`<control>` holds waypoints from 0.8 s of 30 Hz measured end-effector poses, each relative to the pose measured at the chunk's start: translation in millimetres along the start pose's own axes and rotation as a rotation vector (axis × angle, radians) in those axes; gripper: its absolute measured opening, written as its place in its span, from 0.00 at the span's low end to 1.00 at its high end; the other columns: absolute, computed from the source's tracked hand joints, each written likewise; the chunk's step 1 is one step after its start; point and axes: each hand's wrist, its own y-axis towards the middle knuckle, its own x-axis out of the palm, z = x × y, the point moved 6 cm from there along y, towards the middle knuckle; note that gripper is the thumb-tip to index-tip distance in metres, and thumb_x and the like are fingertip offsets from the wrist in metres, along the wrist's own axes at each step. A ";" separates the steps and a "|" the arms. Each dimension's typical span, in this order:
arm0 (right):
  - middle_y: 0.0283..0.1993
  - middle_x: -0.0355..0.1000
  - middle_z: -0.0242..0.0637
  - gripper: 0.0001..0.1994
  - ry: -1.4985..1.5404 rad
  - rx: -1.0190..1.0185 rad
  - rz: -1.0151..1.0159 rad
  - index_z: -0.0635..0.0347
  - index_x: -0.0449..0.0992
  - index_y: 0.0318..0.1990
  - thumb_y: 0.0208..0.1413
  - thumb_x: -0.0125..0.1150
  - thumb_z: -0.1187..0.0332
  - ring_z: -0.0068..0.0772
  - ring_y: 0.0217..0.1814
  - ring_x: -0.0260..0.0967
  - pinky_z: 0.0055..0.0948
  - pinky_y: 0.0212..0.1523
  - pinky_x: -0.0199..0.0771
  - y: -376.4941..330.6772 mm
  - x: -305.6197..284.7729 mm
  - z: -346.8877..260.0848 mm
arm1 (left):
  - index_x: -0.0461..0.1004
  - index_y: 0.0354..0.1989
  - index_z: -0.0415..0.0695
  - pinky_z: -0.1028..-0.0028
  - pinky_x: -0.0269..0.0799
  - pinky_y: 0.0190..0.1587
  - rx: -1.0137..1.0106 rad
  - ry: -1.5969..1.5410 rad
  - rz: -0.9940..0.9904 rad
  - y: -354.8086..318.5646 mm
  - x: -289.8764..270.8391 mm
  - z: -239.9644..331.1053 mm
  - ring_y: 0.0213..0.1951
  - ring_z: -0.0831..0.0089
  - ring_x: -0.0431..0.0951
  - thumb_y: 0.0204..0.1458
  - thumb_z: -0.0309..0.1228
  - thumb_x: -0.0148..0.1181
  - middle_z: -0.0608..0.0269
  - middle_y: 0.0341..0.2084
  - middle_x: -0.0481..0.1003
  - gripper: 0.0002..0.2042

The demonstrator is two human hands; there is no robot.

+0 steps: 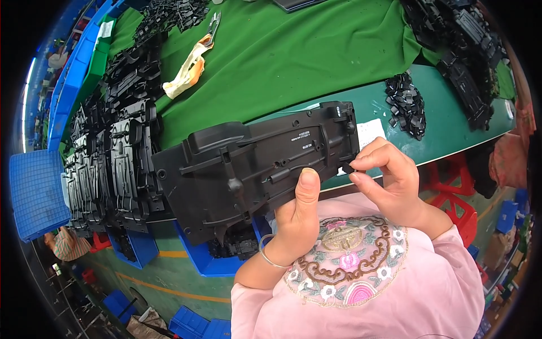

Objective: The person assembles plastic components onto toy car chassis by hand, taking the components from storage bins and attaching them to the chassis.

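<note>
A long black moulded plastic panel [271, 155] is tilted up in front of me, its ribbed face showing. My left hand [299, 217] grips its lower edge, thumb on the face and fingers hidden behind. At the panel's right end, my right hand [392, 178] pinches a small black clip [348, 167] between thumb and forefinger, against or very close to the edge. Whether the clip is seated on the panel cannot be made out. A heap of similar small black clips [405, 107] lies on the green table beyond my right hand.
Stacked black panels [132, 164] stand at the left, with more black parts [466, 85] at the far right. Pliers with wrapped handles [195, 62] lie on the green cloth [293, 56]. A white paper [371, 133] sits behind the panel; a blue bin [212, 265] is below the table edge.
</note>
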 end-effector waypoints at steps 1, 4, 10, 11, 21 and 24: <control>0.25 0.66 0.39 0.10 -0.019 -0.030 -0.003 0.66 0.68 0.27 0.33 0.57 0.83 0.31 0.27 0.65 0.22 0.27 0.64 0.7 0.2 -2.7 | 0.58 0.47 0.42 0.69 0.59 0.48 0.020 0.044 -0.024 -0.5 -0.5 0.5 0.45 0.72 0.64 0.53 0.39 0.41 0.63 0.43 0.63 0.18; 0.24 0.66 0.40 0.10 -0.071 -0.056 -0.014 0.66 0.68 0.27 0.33 0.58 0.83 0.31 0.26 0.65 0.22 0.26 0.64 2.2 1.7 -5.8 | 0.58 0.47 0.43 0.70 0.59 0.47 0.004 0.046 -0.020 0.2 -2.0 -1.3 0.45 0.74 0.63 0.52 0.39 0.43 0.64 0.42 0.63 0.18; 0.24 0.66 0.40 0.10 -0.066 -0.047 -0.016 0.66 0.68 0.27 0.33 0.58 0.83 0.31 0.26 0.65 0.22 0.25 0.64 2.3 1.3 -5.8 | 0.58 0.47 0.43 0.70 0.57 0.48 -0.003 0.054 0.004 0.8 0.2 -1.0 0.45 0.74 0.62 0.51 0.40 0.44 0.65 0.42 0.63 0.18; 0.24 0.66 0.40 0.10 -0.066 -0.048 -0.016 0.66 0.68 0.27 0.33 0.58 0.83 0.31 0.26 0.65 0.22 0.25 0.64 2.7 1.3 -5.9 | 0.58 0.47 0.43 0.70 0.57 0.48 -0.002 0.055 0.003 0.5 0.3 -1.3 0.45 0.74 0.62 0.51 0.40 0.44 0.65 0.42 0.63 0.18; 0.24 0.66 0.39 0.08 -0.129 -0.010 -0.112 0.68 0.69 0.25 0.33 0.58 0.83 0.33 0.25 0.66 0.23 0.24 0.65 8.0 4.5 -7.5 | 0.55 0.49 0.44 0.69 0.56 0.50 -0.007 0.079 0.009 0.7 -1.4 -4.8 0.46 0.73 0.61 0.51 0.40 0.44 0.64 0.44 0.61 0.20; 0.24 0.66 0.39 0.08 -0.142 -0.019 -0.115 0.67 0.69 0.25 0.33 0.58 0.83 0.33 0.25 0.66 0.23 0.24 0.65 8.5 4.7 -8.1 | 0.55 0.49 0.44 0.69 0.56 0.50 -0.009 0.072 0.011 0.4 0.2 -3.4 0.47 0.73 0.61 0.51 0.39 0.44 0.64 0.44 0.61 0.20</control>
